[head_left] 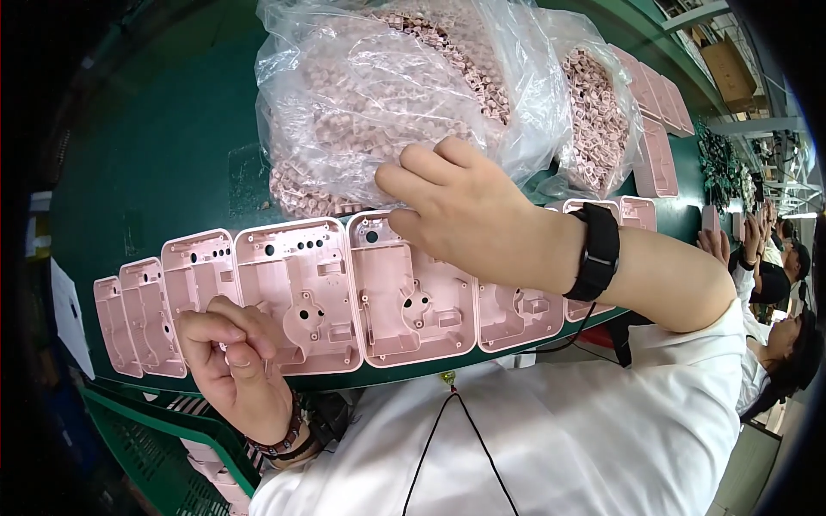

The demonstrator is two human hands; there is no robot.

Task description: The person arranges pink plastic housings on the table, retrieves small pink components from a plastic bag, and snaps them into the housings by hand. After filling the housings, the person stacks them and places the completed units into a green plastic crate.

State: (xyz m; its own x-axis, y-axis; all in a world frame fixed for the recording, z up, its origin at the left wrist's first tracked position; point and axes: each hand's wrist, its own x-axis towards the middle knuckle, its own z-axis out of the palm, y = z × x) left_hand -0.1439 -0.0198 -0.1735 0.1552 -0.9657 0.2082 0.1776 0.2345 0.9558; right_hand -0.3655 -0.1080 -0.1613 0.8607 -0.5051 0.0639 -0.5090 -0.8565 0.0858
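A row of pink plastic housings lies open side up across the green table, with round holes and molded posts inside. My left hand is closed above the left part of the row; a bit of small pink plastic parts shows between its fingers and thumb. My right hand reaches over the middle housings, fingers curled down at the top edge of one. Its fingertips are partly hidden, so what they pinch cannot be made out. Just beyond it sits a large clear plastic bag full of small pink parts.
A smaller clear bag of pink parts stands to the right, near stacked pink housings. A green crate holding pink pieces is at the lower left. Other people work along the table at right. A black cable hangs by the table edge.
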